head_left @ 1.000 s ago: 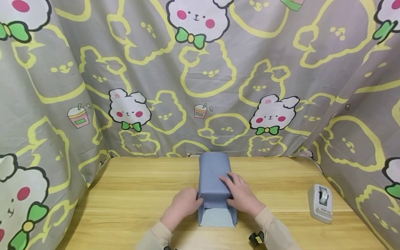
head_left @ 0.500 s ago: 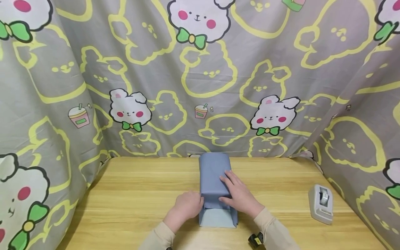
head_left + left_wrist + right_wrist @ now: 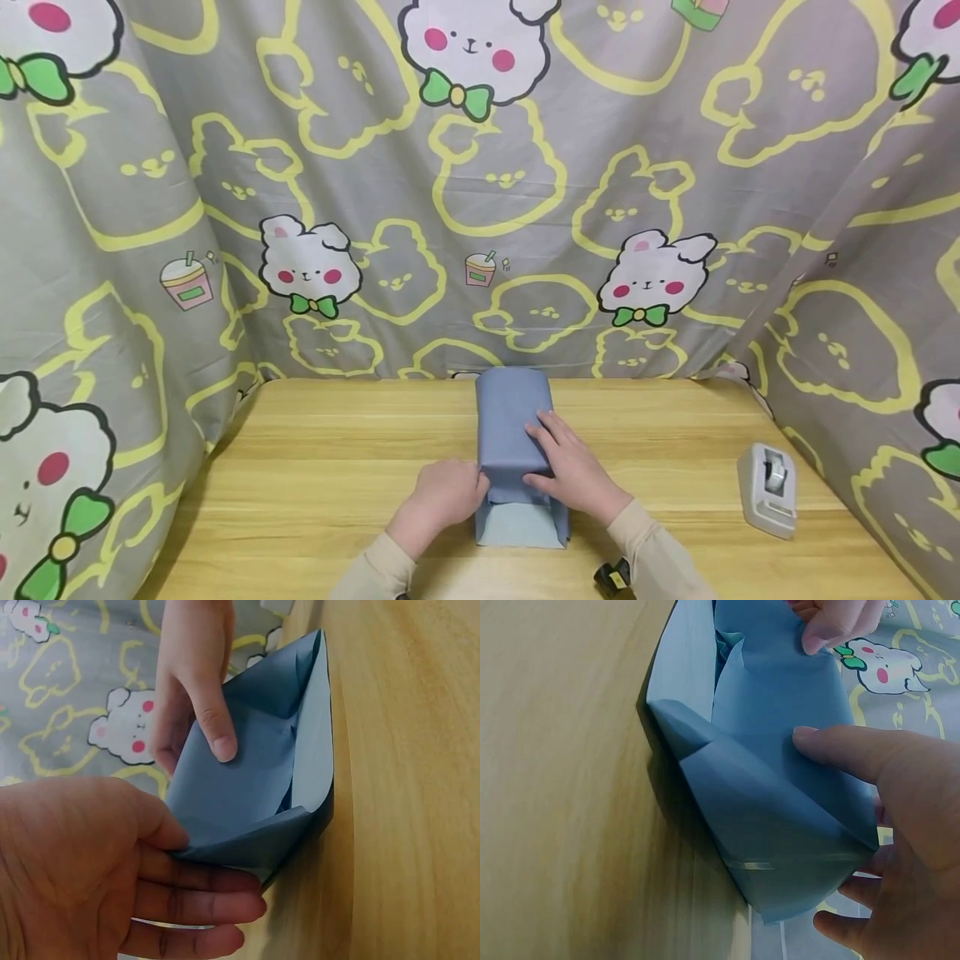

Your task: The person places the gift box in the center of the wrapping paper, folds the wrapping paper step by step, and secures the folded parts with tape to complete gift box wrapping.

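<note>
A long box wrapped in blue-grey paper (image 3: 513, 421) lies on the table, its near end facing me. At that end a flap (image 3: 521, 527) with a paler inner side sticks out towards me. My left hand (image 3: 447, 493) pinches the paper's left edge between thumb and index finger; the other fingers (image 3: 202, 906) stay off to the side. The thumb of my right hand (image 3: 576, 473) presses the folded-in end face, while its fingers lie across the top and right edge. In the right wrist view, a shiny strip that looks like clear tape (image 3: 757, 865) crosses the side paper.
On the right of the wooden table (image 3: 337, 442) stands a grey tape dispenser (image 3: 768, 490). A small black object with a yellow mark (image 3: 613, 577) is partly hidden by the right sleeve. A patterned curtain (image 3: 405, 200) hangs behind the table and on both sides.
The right thumb has moved left from the end's right edge onto the end face. My left hand has shifted slightly right along the paper's edge. The box has stayed in place.
</note>
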Demonstrator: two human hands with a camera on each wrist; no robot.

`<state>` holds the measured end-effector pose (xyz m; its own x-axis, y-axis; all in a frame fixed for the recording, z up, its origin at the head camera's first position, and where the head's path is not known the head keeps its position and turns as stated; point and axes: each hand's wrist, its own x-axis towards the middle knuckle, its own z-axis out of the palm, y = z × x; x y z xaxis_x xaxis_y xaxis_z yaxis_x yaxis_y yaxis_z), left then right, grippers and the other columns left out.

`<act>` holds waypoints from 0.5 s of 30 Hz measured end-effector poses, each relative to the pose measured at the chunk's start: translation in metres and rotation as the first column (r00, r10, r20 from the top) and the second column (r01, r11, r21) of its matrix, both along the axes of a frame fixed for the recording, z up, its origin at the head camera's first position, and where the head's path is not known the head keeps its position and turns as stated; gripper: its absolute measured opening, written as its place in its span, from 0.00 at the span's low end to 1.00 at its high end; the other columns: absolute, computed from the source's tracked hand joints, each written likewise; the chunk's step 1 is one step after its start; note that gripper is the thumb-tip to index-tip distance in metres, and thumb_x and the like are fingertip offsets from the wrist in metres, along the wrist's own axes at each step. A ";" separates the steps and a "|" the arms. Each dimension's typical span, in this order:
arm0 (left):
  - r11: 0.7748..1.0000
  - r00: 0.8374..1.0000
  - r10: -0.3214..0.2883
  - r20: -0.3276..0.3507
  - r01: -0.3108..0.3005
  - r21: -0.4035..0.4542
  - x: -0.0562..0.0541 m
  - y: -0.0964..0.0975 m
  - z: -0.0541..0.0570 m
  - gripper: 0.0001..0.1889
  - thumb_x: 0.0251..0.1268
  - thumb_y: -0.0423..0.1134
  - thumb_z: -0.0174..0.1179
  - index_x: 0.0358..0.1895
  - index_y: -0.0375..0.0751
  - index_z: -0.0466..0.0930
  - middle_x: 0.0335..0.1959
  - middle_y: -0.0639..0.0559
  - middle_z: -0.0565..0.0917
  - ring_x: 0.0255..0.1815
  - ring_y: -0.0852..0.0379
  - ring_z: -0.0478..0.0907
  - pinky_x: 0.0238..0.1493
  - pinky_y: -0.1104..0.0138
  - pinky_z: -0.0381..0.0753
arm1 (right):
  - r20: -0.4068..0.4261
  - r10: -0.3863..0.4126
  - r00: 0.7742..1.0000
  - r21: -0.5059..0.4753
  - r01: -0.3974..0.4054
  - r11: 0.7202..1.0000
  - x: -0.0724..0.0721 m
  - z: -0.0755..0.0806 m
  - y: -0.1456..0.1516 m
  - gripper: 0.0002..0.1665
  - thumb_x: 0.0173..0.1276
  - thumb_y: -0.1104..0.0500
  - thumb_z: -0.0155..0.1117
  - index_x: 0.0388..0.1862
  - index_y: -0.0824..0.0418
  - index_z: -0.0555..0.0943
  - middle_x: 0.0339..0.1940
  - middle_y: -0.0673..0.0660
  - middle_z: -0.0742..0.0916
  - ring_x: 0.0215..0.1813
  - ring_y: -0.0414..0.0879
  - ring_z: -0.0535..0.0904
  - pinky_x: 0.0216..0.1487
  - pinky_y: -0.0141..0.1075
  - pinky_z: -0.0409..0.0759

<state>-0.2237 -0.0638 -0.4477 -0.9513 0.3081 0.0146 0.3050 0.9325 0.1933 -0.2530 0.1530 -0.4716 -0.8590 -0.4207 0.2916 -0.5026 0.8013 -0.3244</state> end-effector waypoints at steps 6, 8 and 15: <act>1.000 1.000 0.000 -0.015 0.000 0.010 0.000 0.000 0.000 0.22 0.70 0.46 0.47 0.14 0.49 0.66 0.13 0.54 0.67 0.14 0.58 0.64 0.14 0.65 0.64 | 0.005 -0.008 1.000 0.008 0.008 1.000 0.001 0.001 -0.001 0.41 0.58 0.47 0.73 0.67 0.62 0.71 0.73 0.67 0.68 0.76 0.64 0.60 0.71 0.56 0.67; 1.000 1.000 -0.001 -0.008 0.001 0.017 0.000 -0.001 -0.001 0.21 0.69 0.46 0.49 0.13 0.49 0.66 0.13 0.54 0.67 0.13 0.59 0.64 0.14 0.65 0.63 | 0.007 -0.010 1.000 0.012 0.010 1.000 0.001 0.001 -0.001 0.42 0.59 0.47 0.73 0.67 0.62 0.71 0.73 0.67 0.68 0.76 0.64 0.60 0.71 0.56 0.66; 0.994 0.997 -0.014 0.071 0.007 0.108 -0.002 -0.003 -0.007 0.20 0.60 0.44 0.59 0.13 0.48 0.65 0.10 0.57 0.65 0.11 0.62 0.61 0.13 0.69 0.59 | 0.008 -0.009 1.000 0.018 0.009 1.000 0.002 0.002 -0.001 0.42 0.59 0.47 0.73 0.68 0.62 0.70 0.73 0.67 0.68 0.76 0.64 0.60 0.71 0.56 0.66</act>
<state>-0.2256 -0.0668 -0.4543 -0.9478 0.3183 -0.0193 0.2965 0.9020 0.3138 -0.2512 0.1523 -0.4693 -0.8653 -0.4179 0.2767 -0.4924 0.8117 -0.3140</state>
